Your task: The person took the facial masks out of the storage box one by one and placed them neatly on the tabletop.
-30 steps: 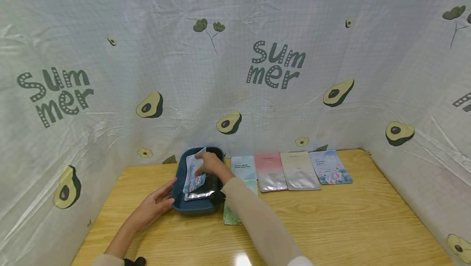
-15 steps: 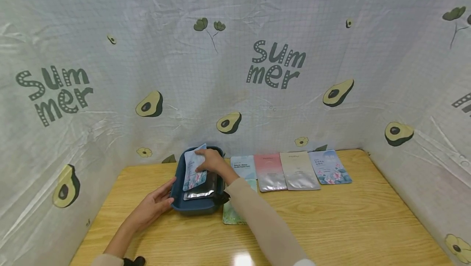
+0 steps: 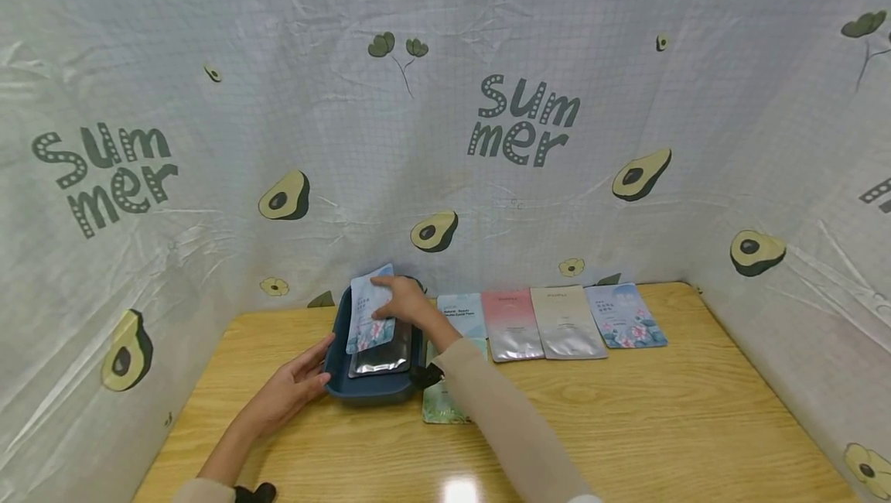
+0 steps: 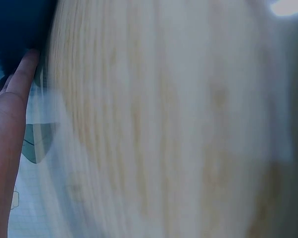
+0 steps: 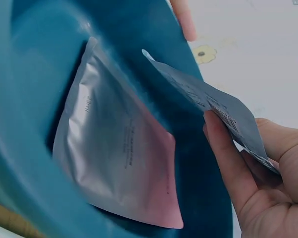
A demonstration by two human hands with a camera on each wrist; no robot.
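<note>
My right hand (image 3: 406, 302) pinches a light blue sheet mask packet (image 3: 369, 309) with pink flowers, thumb on one face and fingers on the other. It is tilted over a dark blue plastic bin (image 3: 376, 393), its top edge standing above the bin's back rim. In the right wrist view, the packet's silver back (image 5: 208, 96) faces the camera. Below it, a silver and pink packet (image 5: 119, 148) lies flat on the bin floor. My left hand (image 3: 288, 395) rests against the bin's left wall, its fingers extended and thumb near the front corner.
Right of the bin, a pale blue packet (image 3: 462, 313), a pink one (image 3: 513, 325), a cream one (image 3: 567, 323) and a flowered blue one (image 3: 626, 316) lie in a row. A green packet (image 3: 442, 406) is partly under my right sleeve. White patterned cloth (image 3: 445, 139) encloses the wooden table (image 3: 661, 426).
My right hand has lifted the light blue packet slightly up and toward the back of the bin, showing more of the silver packet beneath. My left hand has stayed at the bin's wall.
</note>
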